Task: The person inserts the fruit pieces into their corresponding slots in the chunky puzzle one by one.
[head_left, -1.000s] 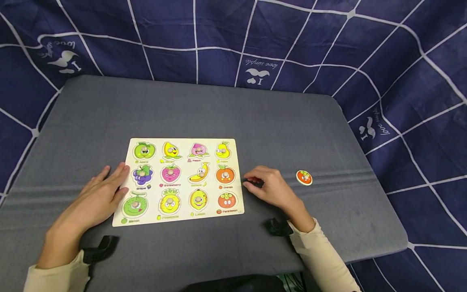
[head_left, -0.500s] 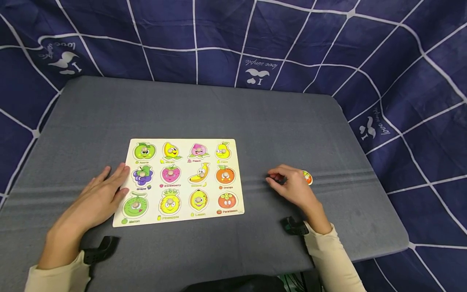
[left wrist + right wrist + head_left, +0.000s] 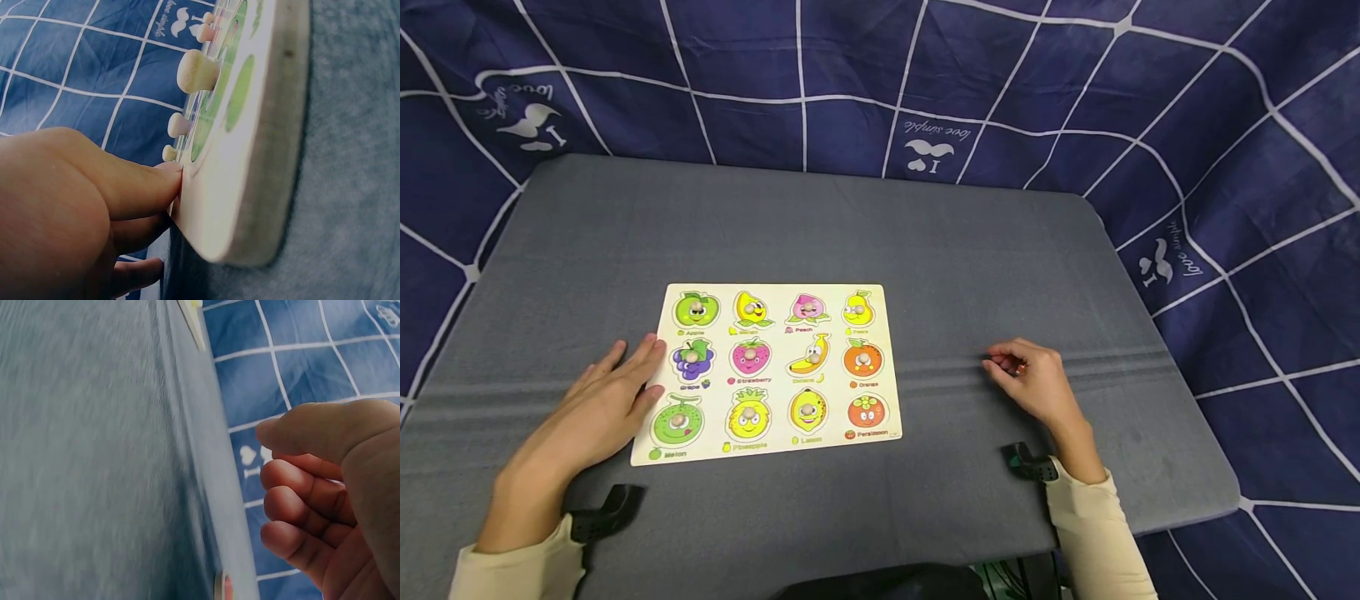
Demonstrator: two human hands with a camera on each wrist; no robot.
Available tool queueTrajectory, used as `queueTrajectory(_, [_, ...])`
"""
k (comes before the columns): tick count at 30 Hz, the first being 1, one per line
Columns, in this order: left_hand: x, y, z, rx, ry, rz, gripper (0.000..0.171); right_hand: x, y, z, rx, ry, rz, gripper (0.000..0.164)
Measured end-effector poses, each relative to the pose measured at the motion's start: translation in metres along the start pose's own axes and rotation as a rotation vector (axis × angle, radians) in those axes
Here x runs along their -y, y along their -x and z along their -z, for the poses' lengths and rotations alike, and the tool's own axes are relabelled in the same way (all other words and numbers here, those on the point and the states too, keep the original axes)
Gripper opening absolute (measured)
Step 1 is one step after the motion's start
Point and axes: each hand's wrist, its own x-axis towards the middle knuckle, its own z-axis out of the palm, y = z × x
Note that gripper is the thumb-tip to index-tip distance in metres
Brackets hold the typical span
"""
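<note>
A wooden fruit knob puzzle board (image 3: 781,333) lies flat on the grey table, its fruit pieces set in rows. My left hand (image 3: 598,408) rests at the board's left side, fingers straight. In the left wrist view the thumb (image 3: 147,187) touches the board's edge beside the round knobs. My right hand (image 3: 1033,379) hovers over the table to the right of the board, fingers loosely curled with nothing gripped. Under it lies a loose orange-red puzzle piece, mostly hidden in the head view; only a sliver of this piece (image 3: 226,587) shows in the right wrist view.
The grey padded table (image 3: 820,225) has rounded corners. A navy cloth with white grid lines (image 3: 850,67) hangs around its back and sides. Black wrist mounts (image 3: 1028,463) sit on both of the person's forearms.
My right hand has moved away from the board's right edge, rightward until it covers the loose puzzle piece. The left hand and the board have stayed in place.
</note>
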Motion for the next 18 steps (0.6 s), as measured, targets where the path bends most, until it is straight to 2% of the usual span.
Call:
queueTrajectory(9, [-0.001,-0.001,0.002,0.026,-0.011,0.018,0.06,-0.015,0.009,0.008,-0.036,0.043,-0.067,0.013])
queueTrajectory(18, [-0.001,-0.001,0.001,0.012,-0.006,0.008,0.059,-0.026,0.016,0.018,-0.082,0.073,-0.146,0.012])
